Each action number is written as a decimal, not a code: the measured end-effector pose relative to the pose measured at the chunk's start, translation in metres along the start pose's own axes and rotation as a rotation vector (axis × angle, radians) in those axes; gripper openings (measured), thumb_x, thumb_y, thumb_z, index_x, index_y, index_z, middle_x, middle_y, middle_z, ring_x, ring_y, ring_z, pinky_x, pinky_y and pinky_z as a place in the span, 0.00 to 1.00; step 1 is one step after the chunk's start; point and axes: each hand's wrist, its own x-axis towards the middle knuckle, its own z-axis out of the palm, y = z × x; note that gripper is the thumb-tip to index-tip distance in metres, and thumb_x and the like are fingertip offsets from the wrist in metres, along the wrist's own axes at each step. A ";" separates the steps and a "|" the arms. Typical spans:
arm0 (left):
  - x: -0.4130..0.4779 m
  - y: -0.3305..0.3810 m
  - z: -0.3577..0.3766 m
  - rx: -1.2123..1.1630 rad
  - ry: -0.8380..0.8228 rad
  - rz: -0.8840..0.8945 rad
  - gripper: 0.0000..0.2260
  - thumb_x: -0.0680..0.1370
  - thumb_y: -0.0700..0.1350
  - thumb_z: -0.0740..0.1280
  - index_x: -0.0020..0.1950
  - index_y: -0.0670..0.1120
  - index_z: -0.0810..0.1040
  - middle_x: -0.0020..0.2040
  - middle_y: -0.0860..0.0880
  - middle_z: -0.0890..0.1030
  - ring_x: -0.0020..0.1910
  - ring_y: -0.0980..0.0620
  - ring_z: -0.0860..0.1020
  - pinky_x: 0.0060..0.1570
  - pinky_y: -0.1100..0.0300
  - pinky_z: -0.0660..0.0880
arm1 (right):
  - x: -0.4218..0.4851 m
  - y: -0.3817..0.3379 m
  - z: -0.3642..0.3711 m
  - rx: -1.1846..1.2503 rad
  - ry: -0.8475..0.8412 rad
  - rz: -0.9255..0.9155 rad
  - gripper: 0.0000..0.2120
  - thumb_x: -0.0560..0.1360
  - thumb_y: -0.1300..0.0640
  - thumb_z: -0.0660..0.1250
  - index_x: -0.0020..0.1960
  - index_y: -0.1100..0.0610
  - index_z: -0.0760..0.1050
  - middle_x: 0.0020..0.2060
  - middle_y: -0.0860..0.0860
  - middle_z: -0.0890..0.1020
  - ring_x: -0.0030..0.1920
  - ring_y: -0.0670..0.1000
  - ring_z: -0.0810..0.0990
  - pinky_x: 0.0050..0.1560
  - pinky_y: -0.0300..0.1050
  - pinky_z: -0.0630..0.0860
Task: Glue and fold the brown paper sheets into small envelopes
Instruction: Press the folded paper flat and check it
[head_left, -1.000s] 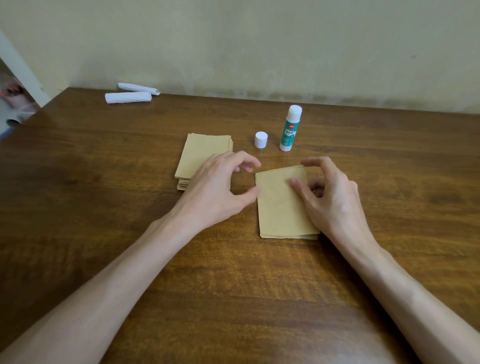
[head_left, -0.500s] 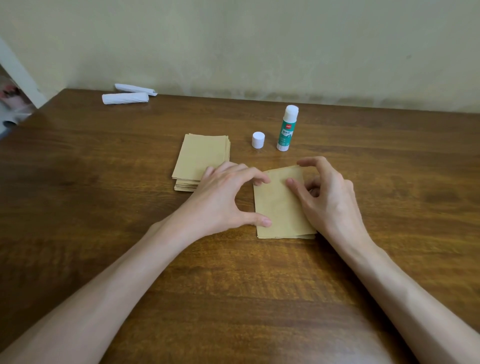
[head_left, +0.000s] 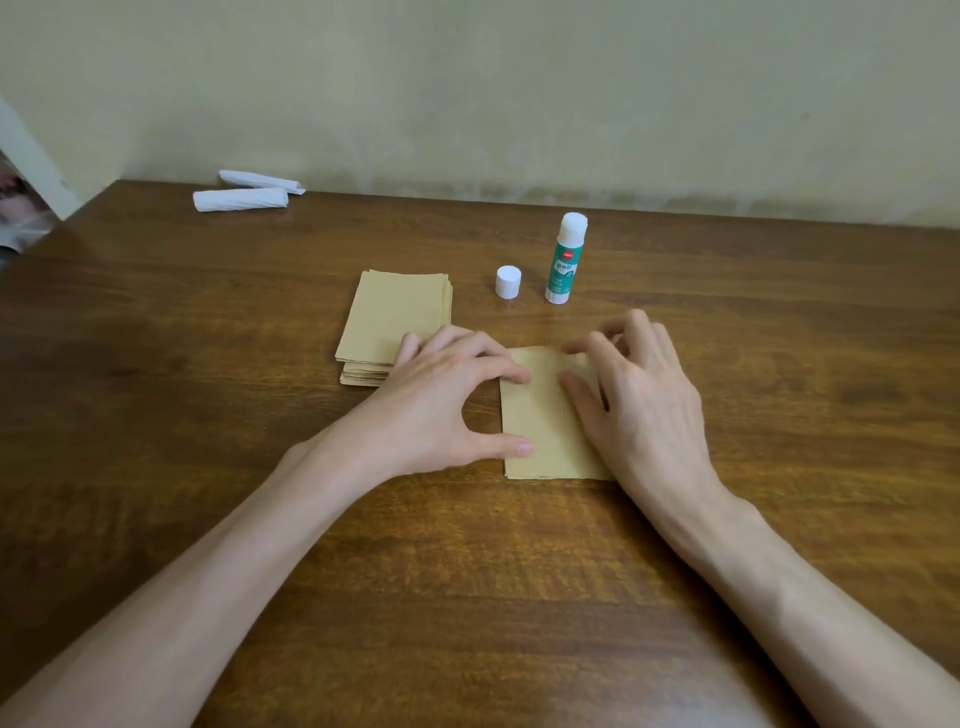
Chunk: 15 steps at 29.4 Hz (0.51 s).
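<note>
Stack of brown sheets (head_left: 392, 317) lies just left of the folded sheet (head_left: 540, 431). My left grip (head_left: 441, 400), fingers apart, presses that sheet's left edge. My right grip (head_left: 644, 400) thumbs its middle; its fingers blur at the far edge, so I cannot tell whether they pinch. Desk (head_left: 805, 415) runs wide to its right.

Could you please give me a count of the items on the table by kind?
Stack of brown sheets: 1
Separate brown sheet: 1
Glue stick: 1
White cap: 1
White paper rolls: 2
Total: 6
</note>
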 end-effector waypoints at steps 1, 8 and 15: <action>-0.001 0.000 0.000 0.008 0.001 0.008 0.29 0.72 0.69 0.71 0.72 0.62 0.75 0.66 0.66 0.70 0.71 0.63 0.61 0.60 0.59 0.54 | 0.001 0.002 0.003 -0.019 -0.002 -0.061 0.10 0.78 0.60 0.73 0.60 0.58 0.81 0.55 0.54 0.77 0.52 0.56 0.76 0.34 0.51 0.77; -0.007 0.003 0.000 0.075 -0.021 0.044 0.35 0.71 0.75 0.66 0.74 0.62 0.68 0.72 0.63 0.65 0.75 0.62 0.56 0.71 0.57 0.54 | 0.000 0.010 0.009 0.035 -0.137 -0.182 0.15 0.82 0.60 0.65 0.67 0.56 0.80 0.64 0.51 0.83 0.61 0.56 0.81 0.54 0.53 0.81; -0.011 0.011 -0.002 0.193 -0.112 0.041 0.41 0.73 0.78 0.58 0.80 0.59 0.58 0.84 0.58 0.52 0.82 0.59 0.44 0.80 0.50 0.46 | 0.000 0.011 0.008 -0.017 -0.192 -0.238 0.22 0.86 0.47 0.54 0.72 0.56 0.76 0.66 0.49 0.79 0.60 0.52 0.76 0.58 0.50 0.73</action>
